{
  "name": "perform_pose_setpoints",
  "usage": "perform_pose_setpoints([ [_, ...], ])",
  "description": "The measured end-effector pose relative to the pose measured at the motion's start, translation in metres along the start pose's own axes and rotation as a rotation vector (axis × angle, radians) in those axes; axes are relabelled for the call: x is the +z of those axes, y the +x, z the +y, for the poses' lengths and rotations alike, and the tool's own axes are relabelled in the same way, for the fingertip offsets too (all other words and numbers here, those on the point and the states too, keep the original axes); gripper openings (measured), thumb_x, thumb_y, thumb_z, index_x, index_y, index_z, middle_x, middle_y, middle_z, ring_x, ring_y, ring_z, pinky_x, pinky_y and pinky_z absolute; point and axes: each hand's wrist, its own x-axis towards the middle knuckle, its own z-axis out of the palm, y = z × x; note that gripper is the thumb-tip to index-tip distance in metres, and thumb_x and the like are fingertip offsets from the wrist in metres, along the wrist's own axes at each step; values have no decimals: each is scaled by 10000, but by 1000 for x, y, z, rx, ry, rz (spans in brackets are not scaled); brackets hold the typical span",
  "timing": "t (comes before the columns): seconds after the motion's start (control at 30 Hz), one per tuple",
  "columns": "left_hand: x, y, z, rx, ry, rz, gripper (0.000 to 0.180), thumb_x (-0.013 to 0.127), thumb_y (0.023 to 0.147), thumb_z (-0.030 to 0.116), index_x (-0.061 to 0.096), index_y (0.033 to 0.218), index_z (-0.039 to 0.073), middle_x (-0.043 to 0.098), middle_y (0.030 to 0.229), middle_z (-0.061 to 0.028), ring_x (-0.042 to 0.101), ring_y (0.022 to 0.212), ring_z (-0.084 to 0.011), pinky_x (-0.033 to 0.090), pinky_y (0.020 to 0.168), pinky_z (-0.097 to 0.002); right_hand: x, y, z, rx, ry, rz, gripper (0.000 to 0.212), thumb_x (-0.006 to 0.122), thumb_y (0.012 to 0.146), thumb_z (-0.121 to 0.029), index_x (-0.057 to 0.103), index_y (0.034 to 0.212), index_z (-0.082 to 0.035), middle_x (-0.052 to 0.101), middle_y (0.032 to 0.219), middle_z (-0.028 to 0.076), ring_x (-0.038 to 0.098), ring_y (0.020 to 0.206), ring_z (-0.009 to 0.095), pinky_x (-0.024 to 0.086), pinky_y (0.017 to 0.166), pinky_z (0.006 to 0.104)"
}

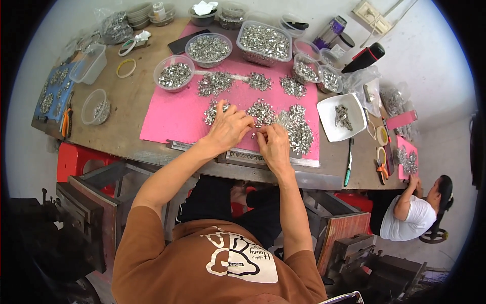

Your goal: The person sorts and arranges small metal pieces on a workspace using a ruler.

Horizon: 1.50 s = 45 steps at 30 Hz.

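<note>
My left hand (230, 126) is over the pink mat (167, 116), its fingers bent beside a pile of small silver metal pieces (210, 114). My right hand (275, 144) is close by on the right, thumb and fingers pinched together near the left fingertips. Whatever lies between the fingers of either hand is too small or hidden to make out. Just beyond the hands lies another pile of metal pieces (261, 111), with a larger pile (299, 136) to the right. Under my wrists, along the mat's near edge, runs a slotted metal rail (243, 157), partly covered by the right hand.
Clear tubs of metal pieces (174, 76) line the mat's far side, near a dark phone (188, 42). To the right are a white square dish (329, 121) and a green-tipped tool (349, 164). Pliers (66, 121) lie left. A co-worker (410, 213) sits far right.
</note>
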Motion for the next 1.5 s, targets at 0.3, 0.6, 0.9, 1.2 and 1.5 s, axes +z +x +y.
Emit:
perform_pose_setpoints([
  [0.3, 1, -1, -1, -36, -21, 19, 85, 747, 836, 163, 701, 903, 140, 650, 875, -20, 587, 927, -228, 299, 1050, -543, -37, -41, -27, 41, 206, -92, 97, 743, 813, -14, 677, 884, -22, 678, 904, 106, 635, 852, 285, 464, 775, 384],
  [0.6, 3, -3, -4, -12, -3, 40, 105, 755, 850, 202, 713, 933, 153, 639, 843, 11, 580, 892, -202, 295, 1043, -525, -29, -27, -16, -27, 227, -36, 118, 725, 845, -29, 725, 960, -54, 647, 875, 101, 607, 838, 291, 449, 784, 400],
  [0.9, 2, -1, -6, -34, -89, -27, 113, 746, 837, 155, 697, 938, 145, 644, 872, -17, 587, 928, -241, 287, 1061, -578, -1, 9, 2, -149, 59, -60, 87, 731, 823, -43, 709, 905, -63, 609, 811, 94, 598, 772, 292, 431, 720, 414],
  [1.2, -11, -11, 19, 38, -94, -8, 105, 733, 859, 157, 663, 918, 105, 622, 854, -25, 580, 926, -227, 273, 1083, -562, -26, -10, 5, -113, 37, -112, 96, 714, 828, -47, 638, 887, -42, 587, 850, 99, 591, 832, 295, 419, 764, 411],
  [1.5, 0, -40, 65, 12, -150, 9, 154, 771, 825, 185, 659, 908, 119, 608, 890, -19, 581, 946, -226, 298, 1086, -560, -29, -24, 12, -42, 107, -110, 111, 749, 818, -54, 677, 901, -42, 594, 818, 92, 596, 804, 287, 437, 756, 408],
])
